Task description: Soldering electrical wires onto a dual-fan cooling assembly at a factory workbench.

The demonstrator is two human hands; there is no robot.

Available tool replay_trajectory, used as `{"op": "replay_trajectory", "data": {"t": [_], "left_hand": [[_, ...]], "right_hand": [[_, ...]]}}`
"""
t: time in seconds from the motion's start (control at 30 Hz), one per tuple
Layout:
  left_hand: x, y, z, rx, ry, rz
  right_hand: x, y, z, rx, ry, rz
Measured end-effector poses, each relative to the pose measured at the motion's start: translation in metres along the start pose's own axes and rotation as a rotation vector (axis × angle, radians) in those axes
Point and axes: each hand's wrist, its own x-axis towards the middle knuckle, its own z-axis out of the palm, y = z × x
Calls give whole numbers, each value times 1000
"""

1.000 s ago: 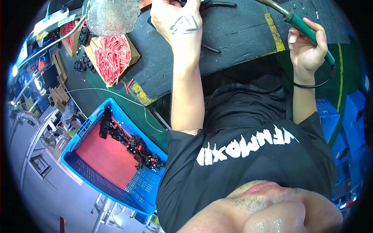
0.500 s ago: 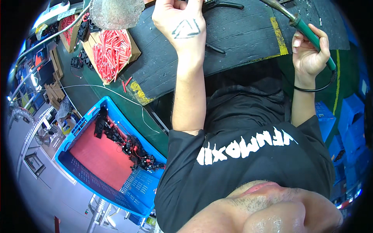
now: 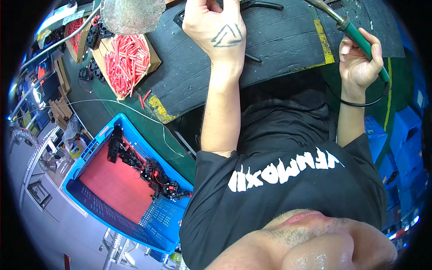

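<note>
My right hand (image 3: 362, 63) is wrapped round the green handle of a soldering iron (image 3: 360, 38), whose metal shaft points up and left toward the top edge. Over the dark workbench (image 3: 283, 54) reaches my left hand (image 3: 218, 31), its fingers curled and partly cut off by the top edge. What those fingers hold cannot be made out. A black part (image 3: 178, 18) shows just left of that hand. Black-handled pliers or cutters (image 3: 265, 6) lie to its right, partly hidden behind it.
An open cardboard box of red tubular pieces (image 3: 128, 63) stands left of the bench, beside a grey translucent plate (image 3: 132, 15). Lower left is a blue crate (image 3: 121, 225) with black wired parts (image 3: 155, 175). The iron's black cord (image 3: 360, 105) loops below my right wrist. Blue bins (image 3: 407, 144) stand far right.
My left hand has shifted slightly right and down, and the black part beside it has come into view. My right hand and the soldering iron have hardly moved.
</note>
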Motion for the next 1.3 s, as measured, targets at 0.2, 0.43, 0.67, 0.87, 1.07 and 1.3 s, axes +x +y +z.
{"op": "replay_trajectory", "data": {"t": [0.2, 0.43, 0.67, 0.87, 1.07, 1.3], "left_hand": [[-2, -2, 3, -112, 49, 8], [1, -3, 0, 97, 49, 40], [7, 2, 5, 75, 16, -49], [9, 0, 5, 212, 12, -1], [7, -1, 9, 266, 40, 31], [6, -1, 11, 225, 56, 67]], "right_hand": [[-1, -1, 0, 13, -1, -1], [0, 2, 1, 1, 9, -9], [0, 1, 2, 7, -1, -13], [0, 3, 2, 16, -19, -7], [-1, 3, 2, -3, -6, -11], [-1, 2, 3, 13, -4, -6]]}}
